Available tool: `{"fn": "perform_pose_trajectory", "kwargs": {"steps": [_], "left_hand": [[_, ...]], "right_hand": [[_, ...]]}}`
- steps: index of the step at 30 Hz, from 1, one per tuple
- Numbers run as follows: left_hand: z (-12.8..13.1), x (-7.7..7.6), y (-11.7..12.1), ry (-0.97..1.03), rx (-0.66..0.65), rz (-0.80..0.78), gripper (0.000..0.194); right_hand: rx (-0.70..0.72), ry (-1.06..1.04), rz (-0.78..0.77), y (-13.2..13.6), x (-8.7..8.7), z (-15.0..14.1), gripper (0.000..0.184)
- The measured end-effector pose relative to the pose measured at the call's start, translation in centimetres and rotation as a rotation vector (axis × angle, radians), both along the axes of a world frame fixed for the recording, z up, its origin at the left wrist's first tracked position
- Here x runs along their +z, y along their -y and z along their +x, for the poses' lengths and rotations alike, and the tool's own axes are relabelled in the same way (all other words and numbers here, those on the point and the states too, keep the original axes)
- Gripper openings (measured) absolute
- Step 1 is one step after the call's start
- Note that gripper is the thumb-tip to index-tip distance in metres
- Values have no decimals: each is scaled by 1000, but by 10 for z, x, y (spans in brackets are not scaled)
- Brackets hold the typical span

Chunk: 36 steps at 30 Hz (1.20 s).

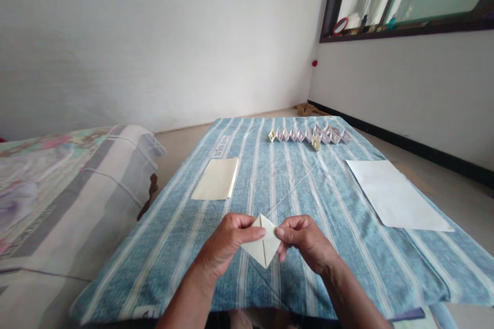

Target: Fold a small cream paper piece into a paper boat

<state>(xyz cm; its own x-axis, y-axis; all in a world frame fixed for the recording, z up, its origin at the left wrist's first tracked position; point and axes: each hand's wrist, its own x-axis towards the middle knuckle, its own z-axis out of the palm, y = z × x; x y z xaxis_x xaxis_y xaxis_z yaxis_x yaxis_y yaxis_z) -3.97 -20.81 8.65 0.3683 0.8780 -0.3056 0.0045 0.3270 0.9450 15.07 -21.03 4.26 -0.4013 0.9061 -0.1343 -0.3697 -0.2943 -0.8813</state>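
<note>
- Left hand (227, 241) and right hand (309, 242): fingers and thumbs closed, each pinching one side of a folded cream paper diamond (259, 248).
- Between the hands: the diamond, point downward, over a blue striped cloth (358, 272).
- Ahead, left of grip: folded cream paper rectangle (216, 179).
- Ahead, right of grip: white paper sheet (393, 195).
- Farther ahead: row of small folded paper pieces (304, 136).

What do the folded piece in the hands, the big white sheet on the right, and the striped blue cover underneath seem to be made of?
The folded diamond, pinched by the left hand and right hand, looks like matte cream paper: its creases are sharp. The big white sheet seems to be matte paper or thin card, with no visible sheen. The striped blue cover looks like soft woven fabric, probably cotton, given its rumples.
</note>
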Motion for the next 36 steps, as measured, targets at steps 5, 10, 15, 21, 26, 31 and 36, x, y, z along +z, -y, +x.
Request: {"fn": "perform_pose_trajectory", "kwargs": {"steps": [5, 10, 15, 21, 26, 31, 36], "left_hand": [[4, -5, 2, -51, 119, 13, 27], [4, -11, 8, 32, 155, -7, 28], [1, -11, 12, 160, 215, -37, 29], [1, -17, 11, 241, 488, -13, 29], [12, -19, 13, 322, 552, 29, 28], [21, -21, 15, 354, 591, 23, 28], [18, -24, 12, 294, 551, 74, 28]], "right_hand": [[-41, 37, -4, 1, -2, 0, 33], [-57, -9, 11, 3, -3, -3, 32], [-40, -54, 20, 3, -4, -3, 35], [-206, -7, 20, 7, -11, -11, 36], [-168, 21, 43, 19, -8, -32, 36], [-192, 35, 45, 21, -2, -41, 35], [-278, 180, 101, 14, -2, -36, 38]]}}
